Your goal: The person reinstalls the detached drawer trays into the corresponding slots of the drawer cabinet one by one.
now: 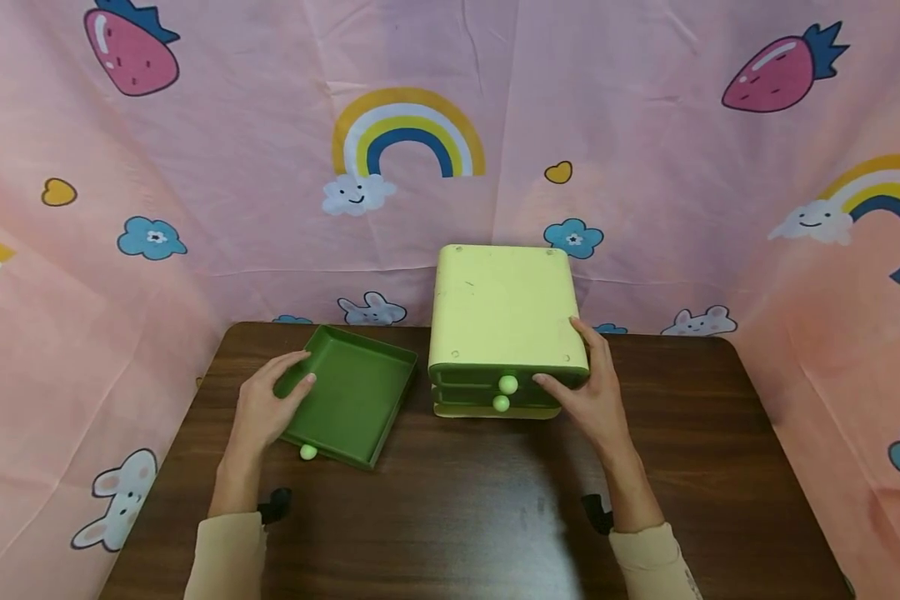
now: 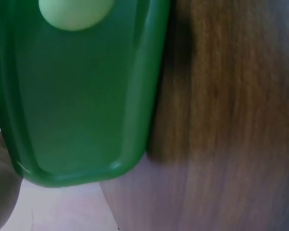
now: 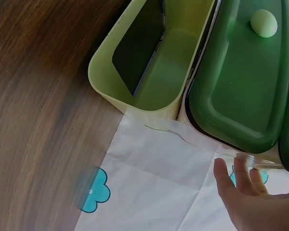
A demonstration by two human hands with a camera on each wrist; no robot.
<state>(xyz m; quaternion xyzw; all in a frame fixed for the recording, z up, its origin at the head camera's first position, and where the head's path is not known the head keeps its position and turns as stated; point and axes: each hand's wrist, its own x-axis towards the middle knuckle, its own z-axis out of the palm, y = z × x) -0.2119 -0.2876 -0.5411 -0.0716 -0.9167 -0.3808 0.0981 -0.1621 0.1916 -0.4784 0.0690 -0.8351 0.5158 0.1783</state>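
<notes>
A pale yellow drawer cabinet [image 1: 506, 304] stands toward the back of the table, right of centre. Two green drawers with round knobs sit in it; in the right wrist view the lowest compartment [image 3: 180, 57] shows no drawer. My right hand [image 1: 588, 392] is at its right front corner, thumb by the front and loosely extended fingers by the side. A loose green drawer [image 1: 352, 396] lies left of the cabinet, its knob [image 1: 308, 452] facing me. My left hand [image 1: 266, 400] is at its left wall, with thumb and fingers apart; any contact is partly hidden.
The dark wooden table [image 1: 450, 517] spreads toward me. Behind and beside it hangs a pink cloth [image 1: 270, 125] printed with rainbows and strawberries. The cabinet's back is close to that cloth. Black straps show by both wrists.
</notes>
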